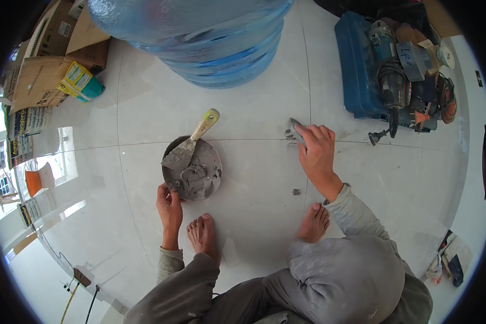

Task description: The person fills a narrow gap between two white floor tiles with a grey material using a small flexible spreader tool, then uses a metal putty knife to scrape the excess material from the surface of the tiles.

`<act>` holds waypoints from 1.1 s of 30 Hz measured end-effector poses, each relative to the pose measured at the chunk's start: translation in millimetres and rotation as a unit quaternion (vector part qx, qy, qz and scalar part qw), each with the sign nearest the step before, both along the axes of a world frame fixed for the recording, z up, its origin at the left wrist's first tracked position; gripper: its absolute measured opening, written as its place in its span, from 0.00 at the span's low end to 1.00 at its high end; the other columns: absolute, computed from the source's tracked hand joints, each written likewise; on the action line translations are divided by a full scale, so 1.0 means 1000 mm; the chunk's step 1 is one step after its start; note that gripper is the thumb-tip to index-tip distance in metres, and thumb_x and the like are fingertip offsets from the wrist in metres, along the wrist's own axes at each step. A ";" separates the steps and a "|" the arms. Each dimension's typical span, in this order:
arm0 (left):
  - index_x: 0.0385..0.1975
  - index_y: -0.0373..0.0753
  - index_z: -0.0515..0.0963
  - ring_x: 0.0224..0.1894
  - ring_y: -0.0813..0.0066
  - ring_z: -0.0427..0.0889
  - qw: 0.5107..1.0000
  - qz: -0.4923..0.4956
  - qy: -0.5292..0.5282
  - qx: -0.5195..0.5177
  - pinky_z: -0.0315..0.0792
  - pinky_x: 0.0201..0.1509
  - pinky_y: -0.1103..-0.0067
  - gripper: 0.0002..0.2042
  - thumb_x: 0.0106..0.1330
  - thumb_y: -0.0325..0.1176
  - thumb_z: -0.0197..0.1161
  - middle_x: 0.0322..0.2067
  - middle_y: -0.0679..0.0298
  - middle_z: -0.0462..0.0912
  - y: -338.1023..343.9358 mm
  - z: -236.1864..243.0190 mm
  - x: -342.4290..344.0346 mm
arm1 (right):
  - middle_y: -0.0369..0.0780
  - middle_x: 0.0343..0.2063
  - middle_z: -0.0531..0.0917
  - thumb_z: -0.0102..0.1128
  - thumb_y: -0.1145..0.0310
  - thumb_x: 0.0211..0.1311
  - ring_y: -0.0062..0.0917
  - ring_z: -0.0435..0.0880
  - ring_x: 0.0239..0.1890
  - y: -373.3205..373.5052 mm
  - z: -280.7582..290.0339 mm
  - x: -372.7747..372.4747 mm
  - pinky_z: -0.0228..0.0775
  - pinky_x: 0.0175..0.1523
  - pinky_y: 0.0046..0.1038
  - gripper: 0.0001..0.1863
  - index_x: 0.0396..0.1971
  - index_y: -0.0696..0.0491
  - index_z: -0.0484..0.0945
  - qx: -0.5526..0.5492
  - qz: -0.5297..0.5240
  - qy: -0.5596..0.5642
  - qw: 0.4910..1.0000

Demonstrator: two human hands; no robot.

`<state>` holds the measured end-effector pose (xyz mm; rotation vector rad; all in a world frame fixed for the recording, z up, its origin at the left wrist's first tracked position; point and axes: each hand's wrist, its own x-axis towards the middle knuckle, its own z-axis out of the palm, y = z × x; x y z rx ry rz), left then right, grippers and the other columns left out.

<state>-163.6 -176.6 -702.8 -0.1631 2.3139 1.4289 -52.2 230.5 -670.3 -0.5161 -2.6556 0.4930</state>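
A small grey scraper point(296, 131) is pinched by the right hand point(317, 154) against a joint of the tiled floor point(259, 178), among grey smears point(289, 136). The near-left edge of a round bowl point(220, 168), well apart, is gripped by the left hand point(170, 209); in its grey paste point(200, 186) a putty knife point(204, 126) is leaned.

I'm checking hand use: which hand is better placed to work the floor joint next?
Right, I'd judge: the right hand holds a grey tool by the floor joint, while the left hand is farther off, at the bowl's rim.
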 end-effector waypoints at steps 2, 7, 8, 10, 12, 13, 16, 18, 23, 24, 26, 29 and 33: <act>0.52 0.29 0.74 0.35 0.78 0.80 1.000 0.005 -0.004 0.001 0.77 0.38 0.77 0.11 0.75 0.27 0.51 0.40 0.62 0.81 0.007 -0.024 0.005 | 0.36 0.37 0.84 0.69 0.81 0.49 0.33 0.79 0.40 -0.016 -0.013 0.033 0.65 0.55 0.36 0.20 0.46 0.54 0.85 0.022 0.061 -0.039 0.997; 0.50 0.30 0.75 0.33 0.80 0.76 0.992 0.119 0.042 -0.022 0.71 0.36 0.81 0.12 0.72 0.26 0.50 0.38 0.62 0.80 -0.001 -0.045 0.019 | 0.37 0.35 0.85 0.70 0.79 0.53 0.32 0.80 0.39 -0.023 -0.017 0.060 0.67 0.54 0.35 0.17 0.45 0.55 0.85 -0.124 0.109 -0.099 0.981; 0.50 0.30 0.75 0.34 0.80 0.76 0.989 0.130 0.062 -0.042 0.71 0.36 0.81 0.12 0.72 0.26 0.50 0.38 0.62 0.80 -0.002 -0.051 0.024 | 0.38 0.35 0.86 0.70 0.78 0.55 0.31 0.82 0.38 -0.017 -0.017 0.064 0.69 0.53 0.33 0.16 0.45 0.56 0.85 -0.177 0.110 -0.119 0.971; 0.53 0.32 0.73 0.38 0.77 0.79 0.987 0.155 0.030 -0.036 0.79 0.40 0.77 0.12 0.74 0.28 0.49 0.42 0.62 0.79 -0.017 -0.063 0.029 | 0.39 0.35 0.87 0.70 0.76 0.61 0.25 0.84 0.36 -0.010 -0.014 0.073 0.74 0.49 0.28 0.12 0.44 0.59 0.84 -0.416 -0.063 -0.186 0.888; 0.47 0.31 0.73 0.34 0.80 0.76 0.982 0.188 0.035 -0.002 0.74 0.38 0.79 0.09 0.72 0.26 0.50 0.35 0.64 0.78 -0.006 -0.058 0.029 | 0.36 0.35 0.87 0.69 0.75 0.64 0.18 0.84 0.36 0.007 -0.015 0.078 0.76 0.45 0.23 0.11 0.45 0.61 0.83 -0.456 -0.074 -0.151 0.874; 0.47 0.31 0.73 0.34 0.80 0.76 0.982 0.187 0.038 -0.009 0.74 0.38 0.79 0.09 0.72 0.26 0.50 0.35 0.64 0.78 -0.013 -0.055 0.026 | 0.35 0.35 0.87 0.69 0.74 0.66 0.16 0.83 0.36 0.010 -0.017 0.080 0.76 0.46 0.22 0.11 0.46 0.61 0.83 -0.534 -0.122 -0.123 0.828; 0.45 0.31 0.70 0.31 0.79 0.77 0.997 0.062 0.012 -0.043 0.76 0.37 0.78 0.07 0.71 0.25 0.52 0.34 0.62 0.80 -0.040 -0.048 0.009 | 0.34 0.35 0.87 0.68 0.72 0.68 0.16 0.83 0.36 0.008 -0.024 0.080 0.75 0.46 0.21 0.13 0.48 0.61 0.82 -0.628 -0.182 -0.086 0.752; 0.46 0.31 0.66 0.30 0.76 0.80 0.997 -0.030 -0.067 -0.008 0.77 0.35 0.76 0.08 0.71 0.24 0.53 0.32 0.58 0.82 -0.039 -0.033 -0.002 | 0.34 0.35 0.87 0.68 0.70 0.69 0.16 0.83 0.37 -0.001 -0.025 0.069 0.75 0.47 0.21 0.14 0.49 0.62 0.81 -0.654 -0.196 -0.081 0.726; 0.52 0.30 0.61 0.34 0.68 0.87 0.980 -0.154 -0.124 0.035 0.78 0.36 0.73 0.15 0.73 0.27 0.55 0.35 0.48 0.87 -0.005 -0.034 -0.009 | 0.35 0.44 0.85 0.62 0.67 0.75 0.20 0.83 0.46 -0.038 0.000 0.022 0.76 0.56 0.26 0.16 0.56 0.58 0.78 -0.735 -0.134 -0.119 0.653; 0.55 0.30 0.60 0.35 0.66 0.88 0.973 -0.156 -0.164 0.036 0.79 0.37 0.73 0.16 0.74 0.28 0.55 0.36 0.47 0.87 0.006 -0.022 -0.014 | 0.35 0.44 0.85 0.62 0.67 0.75 0.20 0.83 0.46 -0.049 0.008 0.012 0.76 0.56 0.26 0.16 0.56 0.58 0.78 -0.731 -0.146 -0.122 0.656; 0.58 0.29 0.60 0.36 0.64 0.89 0.963 -0.164 -0.209 0.049 0.80 0.38 0.73 0.18 0.76 0.30 0.55 0.37 0.46 0.87 0.013 -0.016 -0.017 | 0.37 0.50 0.83 0.56 0.71 0.77 0.22 0.82 0.52 -0.065 0.016 -0.015 0.76 0.59 0.32 0.15 0.59 0.56 0.76 -0.782 -0.076 -0.144 0.602; 0.61 0.27 0.57 0.37 0.63 0.89 0.965 -0.090 -0.210 0.131 0.81 0.40 0.73 0.19 0.79 0.31 0.51 0.38 0.46 0.87 0.014 -0.025 -0.020 | 0.37 0.51 0.81 0.55 0.72 0.77 0.26 0.81 0.52 -0.076 0.015 -0.021 0.76 0.59 0.35 0.18 0.64 0.54 0.72 -0.841 -0.066 -0.130 0.521; 0.59 0.26 0.57 0.36 0.64 0.89 0.965 -0.113 -0.193 0.135 0.81 0.39 0.73 0.18 0.77 0.29 0.51 0.37 0.46 0.87 -0.004 -0.031 -0.029 | 0.39 0.51 0.81 0.50 0.71 0.80 0.26 0.82 0.52 -0.105 0.019 -0.018 0.77 0.60 0.34 0.22 0.69 0.56 0.67 -0.918 -0.050 -0.048 0.390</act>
